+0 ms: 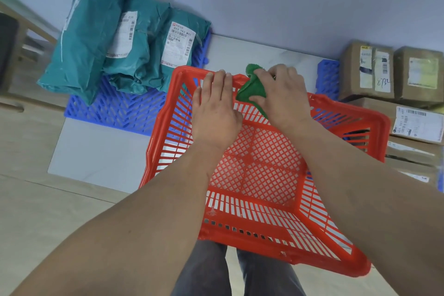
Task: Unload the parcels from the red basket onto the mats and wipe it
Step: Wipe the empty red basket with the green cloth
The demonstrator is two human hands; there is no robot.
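An empty red basket (264, 168) fills the centre of the frame, on the floor. The left hand (216, 113) lies flat, fingers straight, over its far rim. Beside it, the right hand (281, 96) pinches a green cloth (252, 86) against that rim. Teal parcels (108, 38) sit on a blue mat (115, 110) at upper left; cardboard parcels (394, 74) are stacked at right, beside another blue mat (328, 77).

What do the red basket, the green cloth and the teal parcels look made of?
Red basket: looks like rigid moulded plastic, slightly glossy, with lattice walls. Green cloth: seems a soft, fuzzy fabric, bunched under the right hand. Teal parcels: apparently thin plastic mailer film, wrinkled, faint sheen.
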